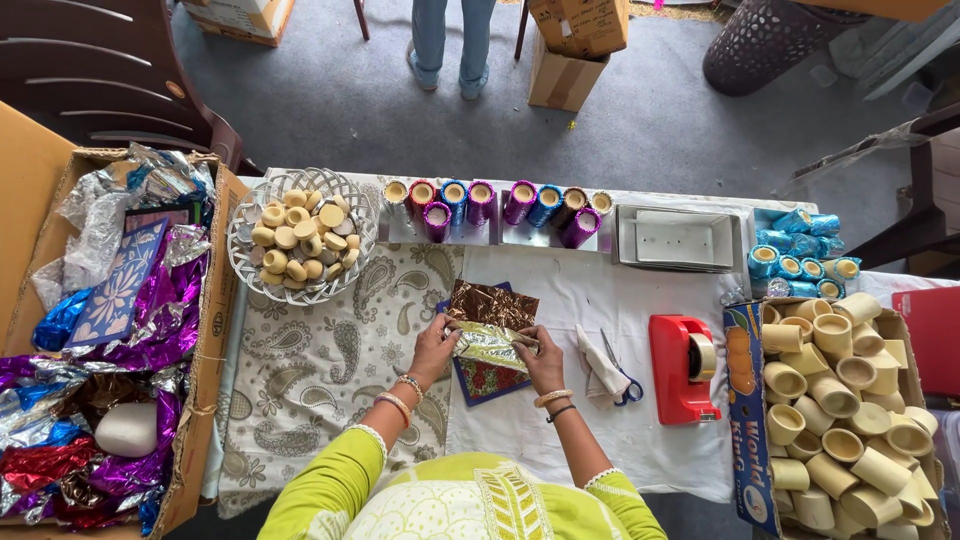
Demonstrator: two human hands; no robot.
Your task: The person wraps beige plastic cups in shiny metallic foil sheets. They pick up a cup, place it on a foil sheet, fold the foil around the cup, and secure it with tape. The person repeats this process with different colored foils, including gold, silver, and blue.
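Close in, both of the person's hands meet on a roll wrapped in silver-gold foil [490,346], which lies crosswise on a small stack of foil sheets near the middle of the white cloth. The left hand [433,347] grips the roll's left end with curled fingers, and the right hand [543,360] closes its fingers over the right end. A brown crinkled foil sheet [492,303] sits just behind the roll, and a red patterned sheet [487,379] shows beneath it.

Just right of the right hand lie a folded white cloth [599,365] and blue-handled scissors [624,380], then a red tape dispenser [682,369]. Further right, a cardboard box [746,420] holds many plain cream cups. On the left side, an open carton [205,400] is full of crumpled coloured foil.

Beyond the hands, a white basket [243,262] holds round cream discs, and a row of foil-wrapped cups [490,205] stands along the table's far edge beside stacked white trays [680,240]. Blue-wrapped cups [800,250] lie at the far right. On the grey floor behind, another person's legs [452,40] stand near cardboard boxes [565,55].
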